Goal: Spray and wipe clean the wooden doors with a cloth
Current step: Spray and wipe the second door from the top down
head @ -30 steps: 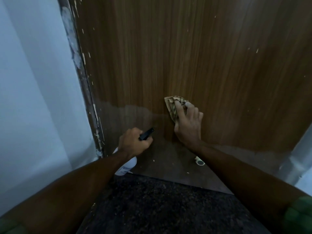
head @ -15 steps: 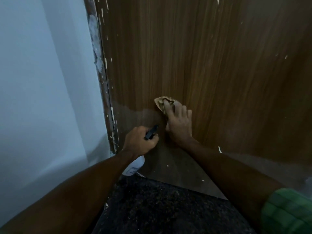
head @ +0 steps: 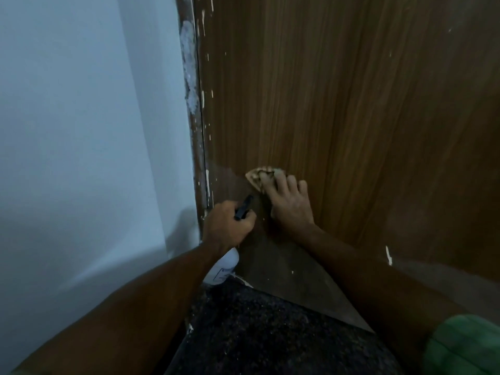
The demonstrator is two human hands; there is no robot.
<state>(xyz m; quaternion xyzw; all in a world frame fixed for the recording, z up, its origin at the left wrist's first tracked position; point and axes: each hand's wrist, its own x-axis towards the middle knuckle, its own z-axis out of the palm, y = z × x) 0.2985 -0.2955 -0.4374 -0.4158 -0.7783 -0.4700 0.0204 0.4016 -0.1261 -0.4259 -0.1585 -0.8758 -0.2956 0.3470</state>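
Head view was framed with the pale wall at the left, and more of that wall was taken in than half a second before, so that the paint-flecked door frame was seen nearer the middle. Next to it the wooden door was shown, its lower part dulled and darker below a wavy line. The left hand was held low beside the frame, its grip clenched round the neck of a white spray bottle, whose black nozzle was pointed up toward the door; against the earlier frames this hold was unchanged. Just to the right, the right hand was laid against the door with its fingers straight, and a beige cloth was pressed under the fingertips at the edge of the dull patch. Compared with a second ago, cloth and hand had been carried leftward across the panel, closer to the frame and to the nozzle. At the bottom a dark speckled floor was seen, and a green sleeve at the lower right corner.
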